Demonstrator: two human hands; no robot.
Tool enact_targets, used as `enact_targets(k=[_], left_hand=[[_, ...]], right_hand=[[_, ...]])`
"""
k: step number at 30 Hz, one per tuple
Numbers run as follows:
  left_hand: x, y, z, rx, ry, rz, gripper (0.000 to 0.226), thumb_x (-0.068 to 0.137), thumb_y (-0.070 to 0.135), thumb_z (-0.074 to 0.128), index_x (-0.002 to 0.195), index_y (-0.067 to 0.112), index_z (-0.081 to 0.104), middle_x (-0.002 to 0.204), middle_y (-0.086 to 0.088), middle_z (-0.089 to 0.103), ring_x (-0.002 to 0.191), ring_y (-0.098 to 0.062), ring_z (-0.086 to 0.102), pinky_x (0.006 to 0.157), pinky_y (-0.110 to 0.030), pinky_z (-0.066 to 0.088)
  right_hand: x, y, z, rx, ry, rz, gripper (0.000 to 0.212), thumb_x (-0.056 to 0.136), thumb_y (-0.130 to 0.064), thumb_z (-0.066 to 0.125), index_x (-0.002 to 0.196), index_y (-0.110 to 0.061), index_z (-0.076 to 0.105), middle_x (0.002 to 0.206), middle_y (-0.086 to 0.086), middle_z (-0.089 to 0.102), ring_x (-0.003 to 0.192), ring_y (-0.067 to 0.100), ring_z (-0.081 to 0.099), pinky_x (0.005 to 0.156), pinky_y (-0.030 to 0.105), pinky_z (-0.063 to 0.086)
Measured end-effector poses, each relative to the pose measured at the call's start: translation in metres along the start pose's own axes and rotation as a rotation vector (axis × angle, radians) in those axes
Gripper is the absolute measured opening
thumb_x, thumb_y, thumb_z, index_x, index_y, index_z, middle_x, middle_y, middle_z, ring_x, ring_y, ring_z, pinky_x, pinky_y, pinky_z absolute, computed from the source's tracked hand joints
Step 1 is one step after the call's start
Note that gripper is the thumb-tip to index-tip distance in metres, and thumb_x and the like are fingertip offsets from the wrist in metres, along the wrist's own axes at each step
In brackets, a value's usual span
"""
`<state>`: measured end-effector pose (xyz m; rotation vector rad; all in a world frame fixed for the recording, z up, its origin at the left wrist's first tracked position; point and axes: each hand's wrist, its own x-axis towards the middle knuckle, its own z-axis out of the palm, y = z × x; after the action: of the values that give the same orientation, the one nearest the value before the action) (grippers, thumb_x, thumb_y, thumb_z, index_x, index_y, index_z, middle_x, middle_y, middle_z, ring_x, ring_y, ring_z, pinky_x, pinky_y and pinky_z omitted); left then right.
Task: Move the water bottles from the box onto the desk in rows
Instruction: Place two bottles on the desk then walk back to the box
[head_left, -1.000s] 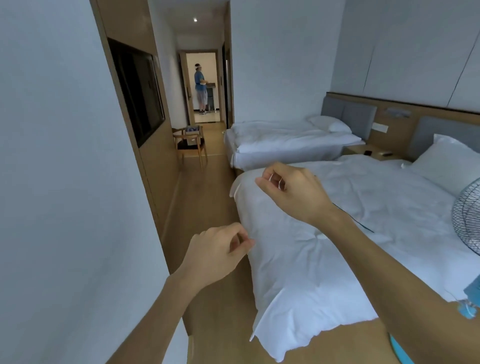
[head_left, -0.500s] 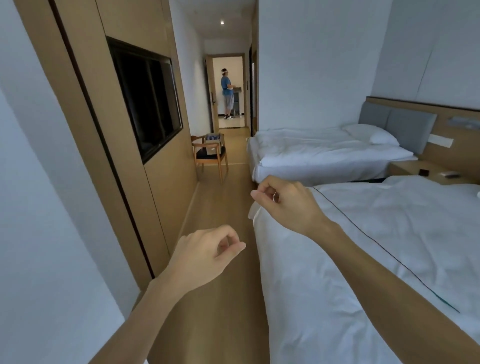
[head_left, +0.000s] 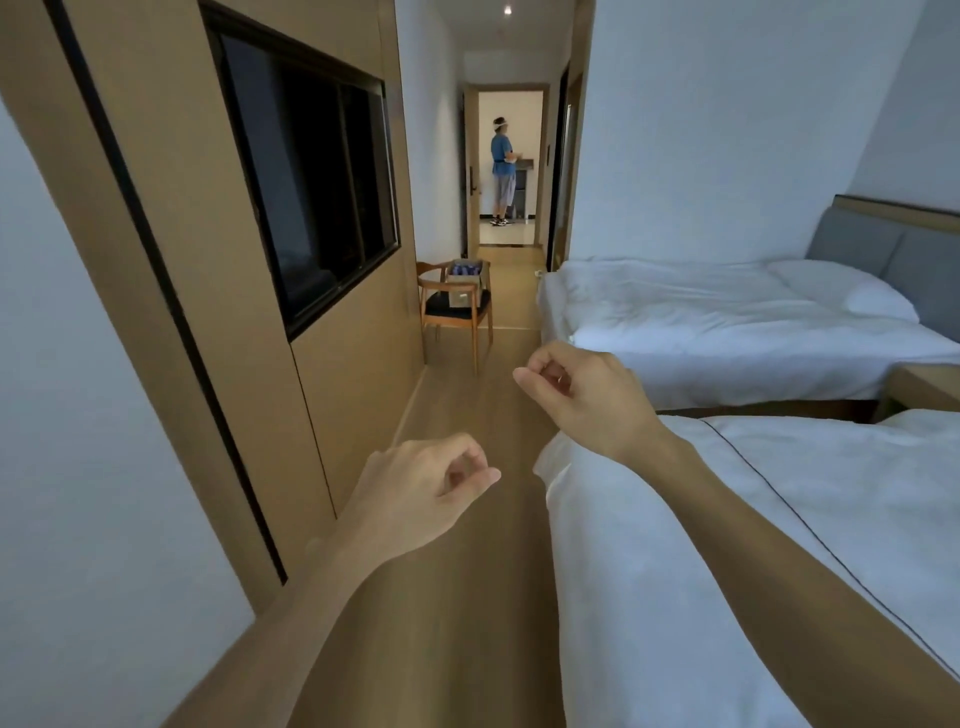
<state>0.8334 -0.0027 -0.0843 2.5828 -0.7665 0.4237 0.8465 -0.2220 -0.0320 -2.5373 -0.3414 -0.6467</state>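
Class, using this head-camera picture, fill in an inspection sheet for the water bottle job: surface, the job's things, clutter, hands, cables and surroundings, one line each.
Surface: no desk in view; wooden floor runs down the room.
Job's things: cardboard box on the wooden chair far ahead, purple-capped bottles showing at its top.
Clutter: nothing seen.
Hands: left hand and right hand raised in the air, fingers loosely curled, no grip on anything.
Cables: nothing seen.
Surroundings: two white beds, the near bed and the far bed, on the right; dark screen in the wood wall panel on the left; another person stands in the far doorway.
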Motion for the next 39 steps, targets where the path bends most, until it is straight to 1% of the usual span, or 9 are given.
enact_targets(k=[2,9,15,20,24,27,31,36,39], left_hand=[[0.043,-0.030,0.009,-0.033,-0.010,0.005,0.036,0.088,0.070,0.038,0.094,0.040,0.057,0.075,0.022,0.062,0.067,0.005,0.058,0.065,-0.031,0.054],[0.189,-0.119,0.031,-0.098,-0.054,0.010,0.038,0.087,0.072,0.038,0.092,0.039,0.057,0.074,0.022,0.062,0.065,0.004,0.057,0.066,-0.034,0.055],[0.296,-0.167,0.062,-0.087,-0.081,0.037,0.032,0.089,0.065,0.044,0.093,0.037,0.059,0.074,0.022,0.062,0.067,0.005,0.058,0.070,-0.032,0.052],[0.396,-0.204,0.096,-0.055,-0.082,0.044,0.028,0.090,0.063,0.044,0.093,0.039,0.058,0.076,0.022,0.062,0.070,0.008,0.057,0.073,-0.029,0.049],[0.485,-0.229,0.119,-0.036,-0.071,0.027,0.027,0.090,0.062,0.044,0.094,0.039,0.059,0.078,0.022,0.062,0.071,0.010,0.057,0.069,-0.022,0.044],[0.548,-0.246,0.132,-0.004,-0.063,0.020,0.026,0.090,0.063,0.042,0.092,0.041,0.056,0.078,0.022,0.062,0.071,0.008,0.056,0.065,-0.019,0.041],[0.619,-0.273,0.145,0.014,-0.062,-0.009,0.029,0.091,0.064,0.041,0.095,0.040,0.056,0.081,0.021,0.062,0.073,0.006,0.058,0.064,-0.019,0.046],[0.699,-0.317,0.170,0.036,-0.053,-0.030,0.028,0.091,0.063,0.041,0.096,0.040,0.055,0.081,0.021,0.060,0.072,0.006,0.057,0.064,-0.017,0.047],[0.745,-0.348,0.189,0.021,-0.047,-0.038,0.028,0.090,0.063,0.043,0.096,0.039,0.057,0.080,0.021,0.059,0.072,0.005,0.057,0.065,-0.021,0.050]], right_hand=[[0.044,0.019,0.018,-0.012,-0.002,0.004,0.025,0.096,-0.049,0.051,0.094,-0.026,0.060,0.079,-0.010,0.063,0.072,0.003,0.055,0.061,0.014,0.037],[0.188,0.079,0.065,-0.035,-0.004,0.036,0.023,0.096,-0.050,0.050,0.093,-0.028,0.058,0.077,-0.011,0.061,0.070,0.002,0.055,0.059,0.013,0.035],[0.282,0.148,0.105,-0.004,0.015,0.066,0.023,0.096,-0.050,0.049,0.093,-0.029,0.059,0.076,-0.015,0.058,0.073,0.003,0.056,0.062,0.021,0.041],[0.368,0.223,0.141,-0.002,0.032,0.065,0.026,0.096,-0.052,0.049,0.092,-0.028,0.059,0.076,-0.012,0.062,0.073,0.007,0.058,0.064,0.027,0.048],[0.447,0.283,0.159,0.007,0.029,0.046,0.023,0.096,-0.050,0.049,0.090,-0.029,0.058,0.069,-0.010,0.062,0.068,0.007,0.059,0.061,0.030,0.050],[0.510,0.321,0.166,-0.011,0.021,0.025,0.019,0.096,-0.049,0.050,0.091,-0.032,0.057,0.072,-0.011,0.062,0.069,0.007,0.059,0.062,0.030,0.050],[0.583,0.361,0.180,-0.009,0.005,0.010,0.020,0.096,-0.047,0.051,0.094,-0.029,0.059,0.075,-0.010,0.063,0.070,0.008,0.060,0.063,0.030,0.051],[0.660,0.408,0.213,0.000,-0.019,-0.012,0.023,0.097,-0.047,0.050,0.096,-0.026,0.060,0.076,-0.010,0.063,0.070,0.007,0.060,0.062,0.028,0.051],[0.705,0.438,0.241,-0.013,-0.045,-0.012,0.024,0.097,-0.047,0.050,0.099,-0.025,0.060,0.078,-0.011,0.061,0.072,0.007,0.059,0.060,0.023,0.046]])
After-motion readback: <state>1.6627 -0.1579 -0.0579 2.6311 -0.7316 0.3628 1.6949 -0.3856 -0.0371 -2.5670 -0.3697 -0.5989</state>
